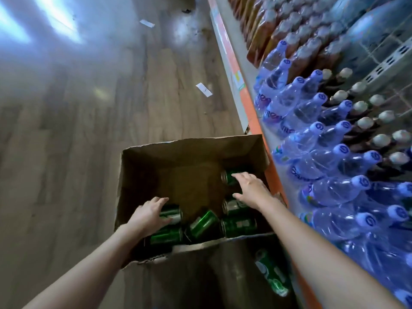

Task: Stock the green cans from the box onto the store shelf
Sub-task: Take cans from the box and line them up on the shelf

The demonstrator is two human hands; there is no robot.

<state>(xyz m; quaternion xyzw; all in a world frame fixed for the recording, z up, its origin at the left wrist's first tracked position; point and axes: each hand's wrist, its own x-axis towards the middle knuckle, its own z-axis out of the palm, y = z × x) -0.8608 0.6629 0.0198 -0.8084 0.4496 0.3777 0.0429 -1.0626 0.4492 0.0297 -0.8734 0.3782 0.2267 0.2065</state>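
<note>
An open cardboard box point(142, 175) stands on the floor beside the shelf point(256, 121). Several green cans lie on their sides in its near half. My left hand point(149, 215) reaches into the box and curls over a green can point(172, 216) at the left. My right hand point(252, 189) stretches over another green can point(229, 177) near the box's right wall, fingers extended onto it. More cans lie between the hands, one of them tilted point(204, 224), another lying flat point(239, 226). A further green can point(270, 273) lies outside the box, low by the shelf base.
The shelf has an orange front edge and holds wrapped packs of blue-capped water bottles point(334, 152), brown drink bottles point(278, 30) and white-capped dark bottles point(365, 123). Paper scraps point(204, 89) lie on the wooden floor to the left.
</note>
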